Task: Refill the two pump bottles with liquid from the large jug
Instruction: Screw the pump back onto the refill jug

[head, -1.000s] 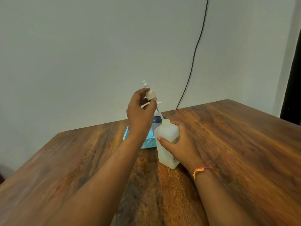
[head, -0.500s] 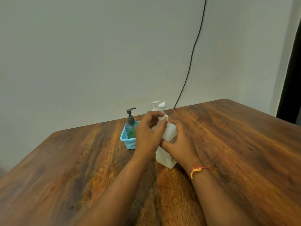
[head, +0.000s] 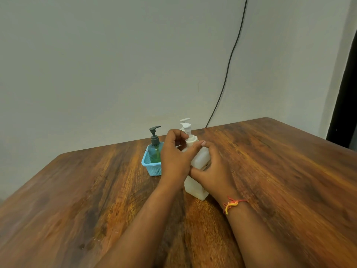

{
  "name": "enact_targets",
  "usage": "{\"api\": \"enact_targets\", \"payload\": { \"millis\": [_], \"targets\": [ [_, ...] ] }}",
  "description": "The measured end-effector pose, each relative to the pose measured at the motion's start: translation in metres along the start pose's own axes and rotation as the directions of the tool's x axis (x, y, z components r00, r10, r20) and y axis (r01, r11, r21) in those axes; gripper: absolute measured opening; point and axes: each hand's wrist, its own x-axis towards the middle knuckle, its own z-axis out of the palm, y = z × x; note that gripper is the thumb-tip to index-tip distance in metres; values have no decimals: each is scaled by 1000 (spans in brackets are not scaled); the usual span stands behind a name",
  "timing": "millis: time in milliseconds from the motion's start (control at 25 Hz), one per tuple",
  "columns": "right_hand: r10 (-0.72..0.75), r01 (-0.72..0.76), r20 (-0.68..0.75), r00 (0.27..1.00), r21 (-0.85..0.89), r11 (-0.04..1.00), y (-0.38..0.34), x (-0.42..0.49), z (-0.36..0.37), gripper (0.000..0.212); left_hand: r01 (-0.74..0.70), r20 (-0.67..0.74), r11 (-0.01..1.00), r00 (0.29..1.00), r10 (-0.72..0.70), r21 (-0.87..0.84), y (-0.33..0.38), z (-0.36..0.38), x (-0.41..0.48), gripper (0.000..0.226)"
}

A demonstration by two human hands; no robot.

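From my head view, I hold the white pump bottle (head: 199, 161) with both hands near the middle of the wooden counter (head: 280, 180). Its base rests on the wood and its body leans a little toward the far side. My left hand (head: 175, 157) curls around the neck, with the fingers bent at the pump collar (head: 191, 141) and the thumb stretched across the bottle's shoulder. The white pump head (head: 187, 126) sticks up above those fingers. My right hand (head: 214, 167) wraps the bottle's body from the right, fingers bent over its label side. A red and yellow thread bracelet (head: 232, 203) sits on that wrist. Just to the left, a small blue basket (head: 149, 168) holds a green bottle with a dark pump (head: 154, 149), standing upright. A second white pump head (head: 185, 120) shows behind the one I grip; my hand hides its bottle, so I cannot tell where it stands. A black cable (head: 228, 64) runs down the pale wall (head: 116, 64) to the counter's far edge.
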Motion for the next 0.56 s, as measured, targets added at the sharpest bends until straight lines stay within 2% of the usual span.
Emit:
{"api": "enact_targets", "payload": {
  "millis": [120, 240, 360, 480, 560],
  "targets": [
    [-4, 5, -19, 1000, 27, 1000, -1, 0, 0, 69, 41, 65, 998, 997, -38, -46, -1, -5, 2, 35],
    [-17, 17, -30, 999, 31, 999, -2, 1, 0, 66, 94, 218, 994, 973, -78, -62, 0, -14, 3, 30],
    [-26, 27, -33, 999, 14, 1000, -2, 2, 1, 69, 89, 329, 995, 942, -70, -43, 2, -20, 6, 30],
    [-23, 24, -31, 999, 11, 1000, -1, 1, 1, 70, 81, 345, 996, 936, -67, -26, 5, -20, 6, 26],
    [-21, 22, -27, 999, 12, 1000, -1, 1, 1, 70, 92, 277, 995, 958, -79, -33, 4, -18, 4, 25]
  ]
}}
